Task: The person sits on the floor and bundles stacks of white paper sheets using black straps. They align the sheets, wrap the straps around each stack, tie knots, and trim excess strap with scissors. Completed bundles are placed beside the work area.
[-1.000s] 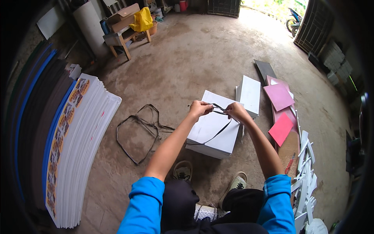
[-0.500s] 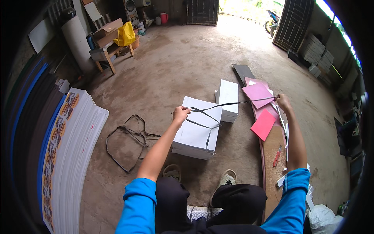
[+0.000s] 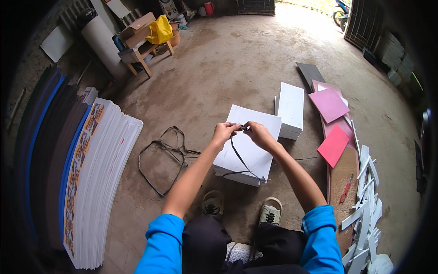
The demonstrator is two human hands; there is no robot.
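A stack of white sheets (image 3: pixel 253 116) stands on the floor in front of my shoes. Over its top both my hands meet, nearly touching. My left hand (image 3: pixel 225 132) pinches a black strap (image 3: pixel 238 153), and my right hand (image 3: pixel 256 133) has its fingers closed on the same strap just beside it. From the hands the strap runs down across the top sheet to the stack's near right corner, where it bends round. Part of the strap's run is hidden behind my right forearm.
More black strap (image 3: pixel 140 164) lies loosely coiled on the floor at left. Behind stands a second white stack (image 3: pixel 290 102). At right a wooden board (image 3: pixel 342 173) carries pink sheets (image 3: pixel 329 105) and a red cutter knife (image 3: pixel 346 188), with white offcuts (image 3: pixel 365 219) alongside. Tall sheet piles (image 3: pixel 105 182) line the left.
My right hand has come in from far right to meet my left hand over the stack. The stretch of strap pulled taut between them is gone. The view has shifted somewhat.
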